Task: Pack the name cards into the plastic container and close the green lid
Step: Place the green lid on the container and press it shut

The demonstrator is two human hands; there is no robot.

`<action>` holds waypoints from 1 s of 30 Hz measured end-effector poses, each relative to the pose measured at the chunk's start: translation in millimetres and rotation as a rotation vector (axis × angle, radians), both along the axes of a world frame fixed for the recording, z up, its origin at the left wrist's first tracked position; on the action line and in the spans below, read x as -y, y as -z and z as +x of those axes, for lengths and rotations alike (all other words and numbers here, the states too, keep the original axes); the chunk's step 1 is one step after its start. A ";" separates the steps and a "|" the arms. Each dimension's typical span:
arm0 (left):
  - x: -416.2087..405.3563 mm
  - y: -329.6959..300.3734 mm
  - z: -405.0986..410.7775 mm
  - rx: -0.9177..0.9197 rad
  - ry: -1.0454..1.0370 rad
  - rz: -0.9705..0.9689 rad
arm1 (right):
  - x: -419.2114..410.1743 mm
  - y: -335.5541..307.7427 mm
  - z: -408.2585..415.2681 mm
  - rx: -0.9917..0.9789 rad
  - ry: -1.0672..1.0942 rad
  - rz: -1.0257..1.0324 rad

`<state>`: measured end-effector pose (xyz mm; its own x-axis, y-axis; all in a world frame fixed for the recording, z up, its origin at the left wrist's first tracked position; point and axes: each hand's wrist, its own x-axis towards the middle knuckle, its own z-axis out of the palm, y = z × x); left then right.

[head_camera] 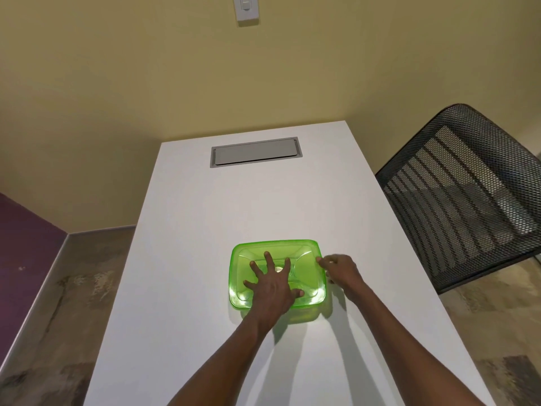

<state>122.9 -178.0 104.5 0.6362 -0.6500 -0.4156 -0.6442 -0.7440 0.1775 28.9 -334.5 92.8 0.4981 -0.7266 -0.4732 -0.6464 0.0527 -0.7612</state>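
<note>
Head view: green lid (304,253) sits on the plastic container (301,315), near-centre on the white tabletop (190,215), long axis left-right. Left hand (273,284) presses flat, fingers spread. Right hand (341,269) pinches the lid's right edge.

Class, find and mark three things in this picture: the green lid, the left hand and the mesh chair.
green lid (304,253): head view, far right part of its top.
left hand (272,291): head view, back of the hand.
mesh chair (456,200): head view, middle of its backrest.
</note>
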 end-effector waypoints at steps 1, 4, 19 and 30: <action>-0.3 0.0 -0.1 0.002 -0.003 0.002 | 3.9 -0.6 6.6 0.032 0.004 -0.011; -2.1 0.1 -2.2 0.010 -0.007 0.003 | 14.0 -2.7 25.7 0.081 -0.022 -0.022; 1.1 -2.0 -6.2 -0.035 -0.017 0.008 | 38.6 9.3 63.2 -0.143 0.094 0.024; -13.3 12.4 -5.5 -0.041 -0.036 -0.120 | 24.5 -8.6 77.6 -0.173 -0.213 -0.202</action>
